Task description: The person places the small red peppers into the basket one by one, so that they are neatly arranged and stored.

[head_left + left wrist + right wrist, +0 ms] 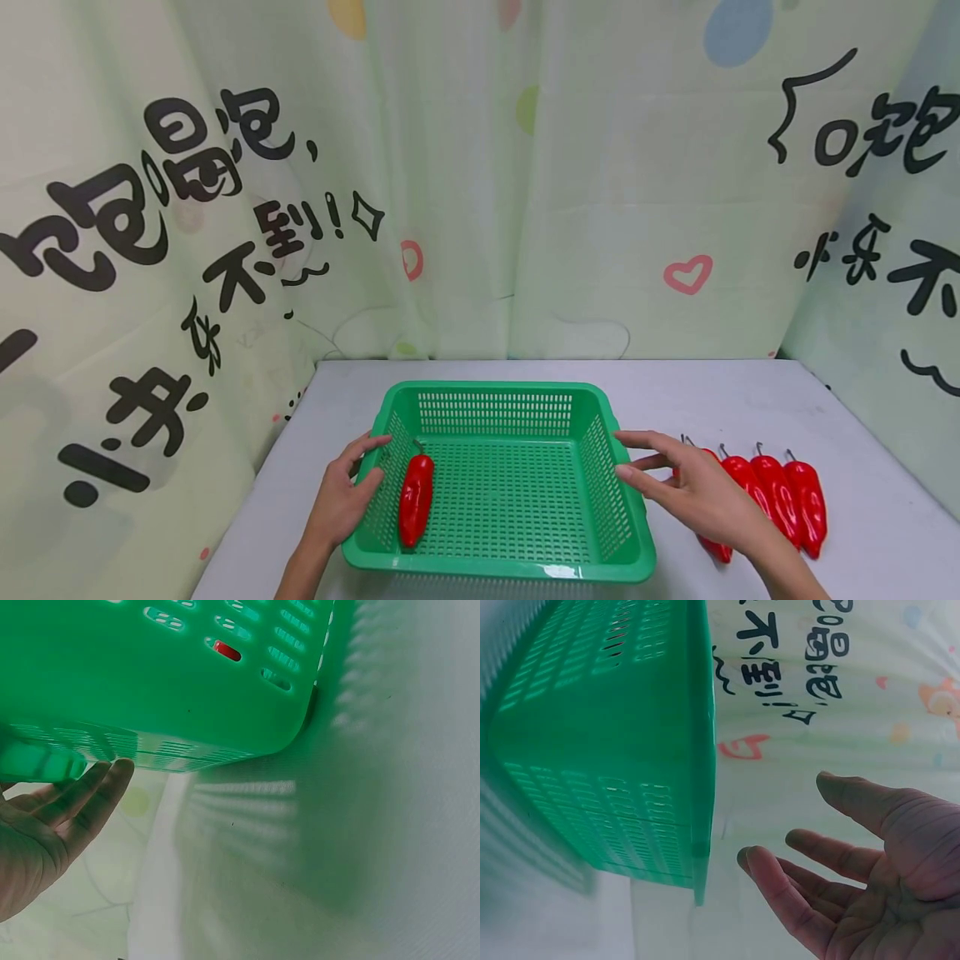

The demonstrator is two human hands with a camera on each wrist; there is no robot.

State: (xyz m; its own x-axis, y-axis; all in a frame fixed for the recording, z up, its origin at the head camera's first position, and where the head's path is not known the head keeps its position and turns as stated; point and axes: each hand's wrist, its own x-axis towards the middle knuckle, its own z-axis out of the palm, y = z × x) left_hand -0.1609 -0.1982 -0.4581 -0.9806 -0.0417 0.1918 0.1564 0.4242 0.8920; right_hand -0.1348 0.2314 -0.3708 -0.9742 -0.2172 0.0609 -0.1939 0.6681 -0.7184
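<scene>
In the head view, a green plastic basket (495, 571) with slotted walls stands in the middle of the table. One red pepper (416, 502) lies inside along its left side; a sliver of red shows through a slot in the left wrist view. My left hand (339, 498) is at the basket's left rim, fingers fairly straight and fingertips over the edge; whether they press on it I cannot tell. Beside the right rim is my right hand (701, 492), thumb and fingers spread. In the right wrist view, a gap separates that hand (862, 877) from the basket (630, 735).
Several red peppers (806, 504) lie side by side on the white table (873, 467) right of the basket, partly hidden by my right hand and forearm. A pale curtain (465, 208) with black lettering and coloured shapes surrounds the table at the back and sides.
</scene>
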